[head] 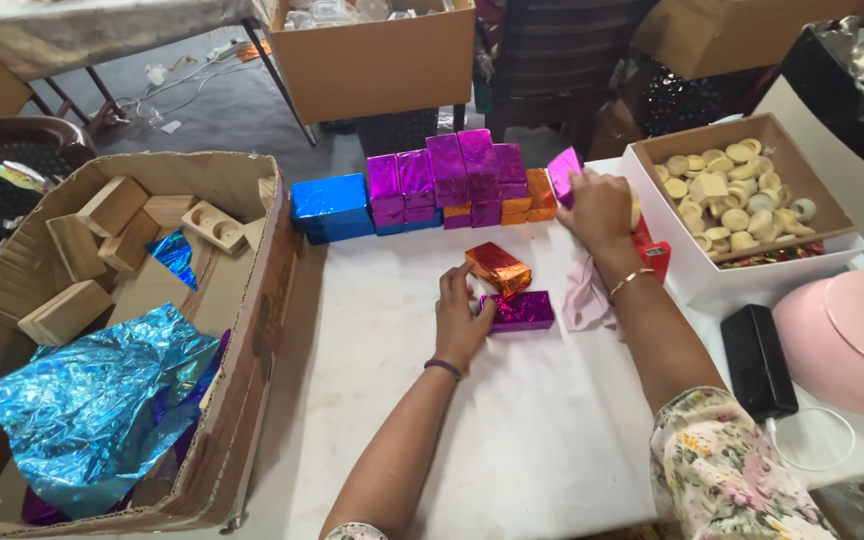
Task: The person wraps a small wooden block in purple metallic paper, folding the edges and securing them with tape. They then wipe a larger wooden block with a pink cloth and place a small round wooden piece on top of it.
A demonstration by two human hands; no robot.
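Observation:
My left hand (462, 318) rests on the white table (512, 430), its fingers touching a purple foil-wrapped block (524, 311). An orange foil-wrapped block (498, 268) lies just behind it. My right hand (600, 206) reaches to the far side and grips a pink-purple foil-wrapped block (562, 172) at the right end of a stacked row of wrapped blocks (447, 180). That row holds blue, purple and orange pieces.
A large cardboard box (252, 330) on the left holds bare wooden blocks (112, 205) and crumpled blue foil (92, 400). A white box of round wooden pieces (732, 190) stands at the right. A black case (757, 360) and pink lid (847, 340) lie nearby. A pink cloth (584, 295) sits under my right wrist.

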